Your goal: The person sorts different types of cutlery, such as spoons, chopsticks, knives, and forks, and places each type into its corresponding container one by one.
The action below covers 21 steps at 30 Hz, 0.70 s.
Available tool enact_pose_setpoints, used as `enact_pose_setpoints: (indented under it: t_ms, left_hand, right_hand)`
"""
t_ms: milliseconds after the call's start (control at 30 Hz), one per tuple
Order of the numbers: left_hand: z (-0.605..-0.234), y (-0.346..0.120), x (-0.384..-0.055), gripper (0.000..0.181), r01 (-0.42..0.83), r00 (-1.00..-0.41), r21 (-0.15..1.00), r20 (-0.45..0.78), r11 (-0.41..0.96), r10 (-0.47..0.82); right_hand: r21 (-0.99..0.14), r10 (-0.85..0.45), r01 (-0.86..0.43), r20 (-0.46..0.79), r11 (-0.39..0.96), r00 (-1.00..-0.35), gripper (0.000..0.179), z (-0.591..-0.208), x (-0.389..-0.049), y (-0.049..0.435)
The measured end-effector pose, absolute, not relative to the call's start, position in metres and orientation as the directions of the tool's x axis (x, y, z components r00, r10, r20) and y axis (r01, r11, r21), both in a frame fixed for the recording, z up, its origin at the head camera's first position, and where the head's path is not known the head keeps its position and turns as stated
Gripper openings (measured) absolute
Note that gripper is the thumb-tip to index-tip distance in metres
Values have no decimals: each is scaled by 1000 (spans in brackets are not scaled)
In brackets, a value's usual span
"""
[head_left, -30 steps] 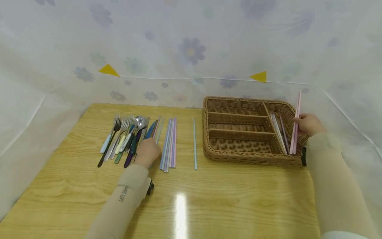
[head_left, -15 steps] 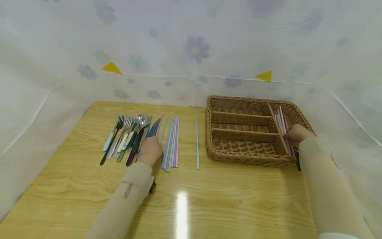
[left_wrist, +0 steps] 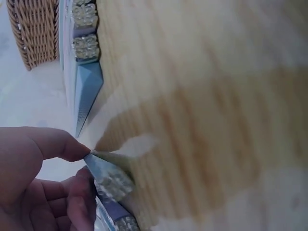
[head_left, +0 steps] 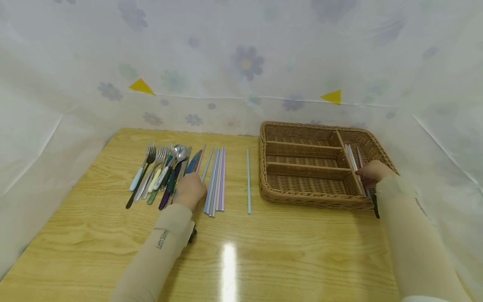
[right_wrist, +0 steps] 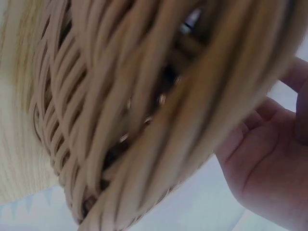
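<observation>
In the head view my left hand (head_left: 190, 191) is low over the table, right of the cutlery pile. Its thumb and fingers pinch the end of a light blue chopstick (left_wrist: 105, 174), whose thin end (head_left: 207, 161) points away from me. A row of pastel chopsticks (head_left: 216, 182) lies just right of this hand. My right hand (head_left: 374, 173) reaches into the right compartment of a wicker cutlery basket (head_left: 315, 201), over pale and pink chopsticks (head_left: 351, 157). The basket's rim hides its fingertips in the right wrist view, so I cannot tell whether they hold a chopstick.
Forks (head_left: 161, 154), spoons (head_left: 179, 152) and knives (head_left: 193, 162) lie together at the left. One light blue chopstick (head_left: 249, 180) lies alone between the row and the basket. A flowered white curtain (head_left: 226, 75) stands behind the wooden table (head_left: 286, 251).
My right hand has moved down and left into the compartment, and the pink chopsticks it held upright have gone down inside. The left hand has stayed nearly in place.
</observation>
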State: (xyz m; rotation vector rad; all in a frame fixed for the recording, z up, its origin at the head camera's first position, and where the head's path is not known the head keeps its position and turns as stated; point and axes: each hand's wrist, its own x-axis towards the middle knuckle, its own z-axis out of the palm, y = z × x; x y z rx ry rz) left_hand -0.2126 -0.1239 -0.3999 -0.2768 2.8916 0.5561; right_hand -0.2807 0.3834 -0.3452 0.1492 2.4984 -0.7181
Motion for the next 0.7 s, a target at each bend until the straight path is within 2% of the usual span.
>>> enact_pose_setpoints:
  t_ms: [100,200,467,567,700]
  left_hand:
    - [-397,-122,-212,32,-213,-964,326,-222,921,-145]
    - [-393,-116,-212,37,-194,-971,362,-204,912,-126]
    - [-380,-66,-211,44,-107,-980,614,-197,782,21]
    - [-385,-45,-210,38,-84,-981,621,-187,779,44]
    - [-393,-25,-212,17,-60,-982,586,-181,808,58]
  right_hand:
    - [-469,-5,247,-473,848,-881,57,-344,-277,387]
    - [-469,19,239,-427,850,-904,59,-341,-275,390]
    - [-474,58,248,-378,845,-924,55,-337,-273,387]
    - [-482,64,246,-363,841,-930,55,-335,-272,383]
    - [-496,70,244,-342,833,-937,55,-333,-270,380]
